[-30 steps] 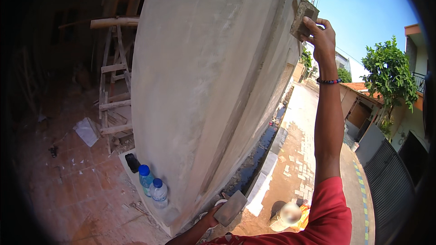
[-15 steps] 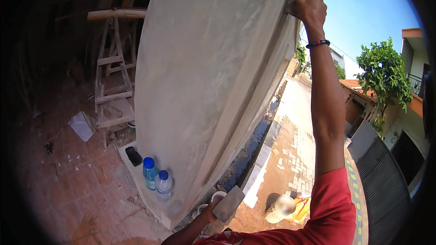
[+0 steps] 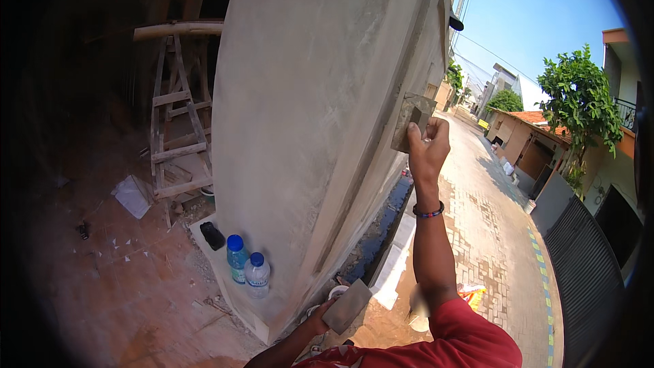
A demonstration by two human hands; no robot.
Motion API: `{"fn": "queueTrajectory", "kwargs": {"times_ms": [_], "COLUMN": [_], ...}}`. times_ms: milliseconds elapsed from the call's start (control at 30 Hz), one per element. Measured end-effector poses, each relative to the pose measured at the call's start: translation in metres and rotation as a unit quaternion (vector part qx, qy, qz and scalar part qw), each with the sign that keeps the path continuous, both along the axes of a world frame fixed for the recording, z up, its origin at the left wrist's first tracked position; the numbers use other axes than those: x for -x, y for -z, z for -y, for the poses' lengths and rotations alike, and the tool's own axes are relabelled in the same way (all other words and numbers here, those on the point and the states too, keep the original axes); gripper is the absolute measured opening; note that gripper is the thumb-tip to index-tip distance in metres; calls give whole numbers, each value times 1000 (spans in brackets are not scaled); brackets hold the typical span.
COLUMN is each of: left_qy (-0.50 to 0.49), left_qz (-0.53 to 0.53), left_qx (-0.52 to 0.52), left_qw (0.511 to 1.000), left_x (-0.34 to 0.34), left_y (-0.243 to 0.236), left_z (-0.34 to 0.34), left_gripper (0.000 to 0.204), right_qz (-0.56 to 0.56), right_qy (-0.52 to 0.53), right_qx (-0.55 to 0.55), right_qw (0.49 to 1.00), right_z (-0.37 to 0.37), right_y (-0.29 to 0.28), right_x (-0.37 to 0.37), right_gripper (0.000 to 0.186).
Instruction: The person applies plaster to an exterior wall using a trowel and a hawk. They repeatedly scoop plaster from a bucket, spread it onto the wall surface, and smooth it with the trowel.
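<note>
My right hand point(image 3: 429, 150) reaches up to the right side of the grey plastered wall point(image 3: 286, 95). It grips a small flat trowel point(image 3: 403, 121), a mortar-smeared plate with a blocky handle, held against or close to the wall's grooved edge; contact cannot be made out. Low in front of me, my left hand point(image 3: 317, 322) is closed on one end of a flat rectangular grey plate point(image 3: 348, 306). That plate sits beside the wall's lower end, and its underside is hidden.
Two blue-capped bottles point(image 3: 257, 277) and a black object point(image 3: 212, 235) stand on the wall's base ledge. Left is a wooden ladder point(image 3: 178, 116) under a pole. A water-filled gutter point(image 3: 371, 245) runs along the wall's right, then a paved street point(image 3: 477, 218).
My right hand has come down along the wall's edge with the trowel, and its elbow is lower. My left hand keeps the grey plate in nearly the same place.
</note>
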State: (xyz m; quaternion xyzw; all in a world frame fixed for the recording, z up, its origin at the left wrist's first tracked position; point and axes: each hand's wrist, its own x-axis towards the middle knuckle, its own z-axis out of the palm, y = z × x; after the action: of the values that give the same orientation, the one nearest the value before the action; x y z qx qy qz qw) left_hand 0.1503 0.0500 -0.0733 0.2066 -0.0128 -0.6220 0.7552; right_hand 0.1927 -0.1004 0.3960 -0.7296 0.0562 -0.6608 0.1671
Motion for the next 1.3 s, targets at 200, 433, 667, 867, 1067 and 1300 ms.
{"fn": "queueTrajectory", "kwargs": {"times_ms": [200,433,667,867,1067,1300], "left_qy": [-15,-81,-82,-102,-92,-103], "left_qz": [-6,92,38,60,67,81], "left_qx": [-2,-52,1,-24,-10,-49], "left_qw": [1000,991,996,993,993,990], "left_x": [-13,-14,-39,-49,-58,-56], "left_y": [21,-13,14,20,-7,-7], "left_z": [-18,-17,12,37,45,67], "left_gripper": [41,41,40,38,37,41], "right_qz": [140,98,114,127,132,216], "right_qy": [-296,-313,-261,-217,-304,-214], "right_qx": [-69,95,173,135,13,110], "right_qw": [942,940,943,959,943,946], "right_z": [46,73,61,88,120,76], "right_y": [-111,-220,-269,-175,-173,-268], "right_x": [-10,-48,-83,-92,-79,-86], "right_gripper": [23,45,46,39,37,31]}}
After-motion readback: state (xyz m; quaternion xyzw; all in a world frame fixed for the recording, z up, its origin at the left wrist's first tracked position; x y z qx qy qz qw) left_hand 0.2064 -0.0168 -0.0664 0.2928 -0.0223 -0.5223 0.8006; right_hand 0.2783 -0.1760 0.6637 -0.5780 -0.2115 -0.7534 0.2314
